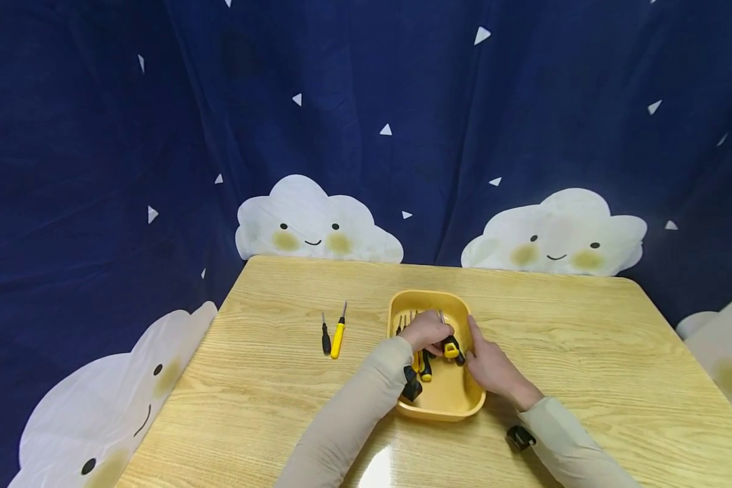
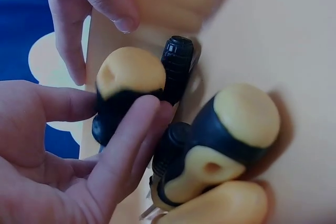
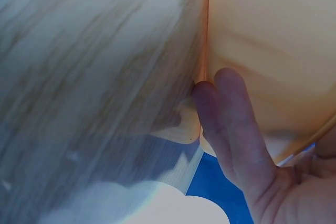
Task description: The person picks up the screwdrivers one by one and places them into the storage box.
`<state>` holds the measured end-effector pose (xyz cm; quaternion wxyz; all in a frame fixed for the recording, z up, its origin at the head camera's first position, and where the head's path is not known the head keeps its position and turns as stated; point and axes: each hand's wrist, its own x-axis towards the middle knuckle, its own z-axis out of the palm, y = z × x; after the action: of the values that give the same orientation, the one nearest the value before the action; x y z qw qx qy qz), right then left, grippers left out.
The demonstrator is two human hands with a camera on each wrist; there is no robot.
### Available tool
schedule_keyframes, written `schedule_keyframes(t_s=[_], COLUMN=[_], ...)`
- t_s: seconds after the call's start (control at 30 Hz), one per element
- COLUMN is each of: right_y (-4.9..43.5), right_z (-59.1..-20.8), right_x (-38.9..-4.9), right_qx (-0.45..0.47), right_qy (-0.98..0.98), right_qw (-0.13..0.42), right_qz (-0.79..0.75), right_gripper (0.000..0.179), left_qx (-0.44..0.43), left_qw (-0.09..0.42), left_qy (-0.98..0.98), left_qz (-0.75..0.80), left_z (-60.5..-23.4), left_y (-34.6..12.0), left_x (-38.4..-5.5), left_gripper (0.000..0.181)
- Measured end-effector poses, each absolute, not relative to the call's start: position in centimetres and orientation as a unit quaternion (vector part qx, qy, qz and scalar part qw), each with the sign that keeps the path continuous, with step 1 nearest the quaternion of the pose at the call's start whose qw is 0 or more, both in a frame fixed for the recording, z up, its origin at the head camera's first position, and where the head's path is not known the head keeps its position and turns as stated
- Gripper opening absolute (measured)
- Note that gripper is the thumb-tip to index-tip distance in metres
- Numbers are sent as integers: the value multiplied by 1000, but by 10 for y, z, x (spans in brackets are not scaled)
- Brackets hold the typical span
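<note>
My left hand (image 1: 428,329) reaches into a yellow plastic tray (image 1: 454,405). In the left wrist view it holds a black and yellow screwdriver (image 2: 131,72) by the handle, thumb on one side and fingers on the other. Beside it in the tray lie a black-handled screwdriver (image 2: 177,66) and a thick black and yellow screwdriver (image 2: 236,124). My right hand (image 1: 494,366) grips the tray's right side wall, fingers (image 3: 236,114) flat along the outside and thumb over the rim. Blades of several tools point toward the tray's far end, partly hidden by my left hand.
Left of the tray, a small black screwdriver (image 1: 326,337) and a yellow screwdriver (image 1: 338,339) lie side by side on the wooden table (image 1: 268,407), blades pointing away. A dark blue curtain (image 1: 354,102) with clouds hangs behind the table's far edge.
</note>
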<state>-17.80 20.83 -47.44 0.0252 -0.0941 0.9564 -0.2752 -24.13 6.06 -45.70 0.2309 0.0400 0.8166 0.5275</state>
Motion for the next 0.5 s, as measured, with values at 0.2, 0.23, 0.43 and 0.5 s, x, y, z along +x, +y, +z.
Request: schedule_keyframes(t_s=[0.2, 0.23, 0.43, 0.5], right_y=[207, 207, 206, 206], right_z=[-471, -471, -471, -471], right_x=[-176, -176, -176, -176], right_qx=[-100, -97, -90, -90], right_qy=[959, 959, 958, 958], right_qw=[15, 18, 29, 31], right_qz=[-263, -264, -270, -272], right_gripper=[68, 68, 69, 69], left_qx=[35, 34, 35, 35], left_qw=[216, 216, 212, 209], left_qy=[815, 813, 816, 819], left_qz=[537, 539, 536, 534], left_z=[-454, -454, -452, -452], left_y=[57, 56, 54, 54], left_x=[-241, -240, -239, -240], left_gripper=[30, 30, 18, 16])
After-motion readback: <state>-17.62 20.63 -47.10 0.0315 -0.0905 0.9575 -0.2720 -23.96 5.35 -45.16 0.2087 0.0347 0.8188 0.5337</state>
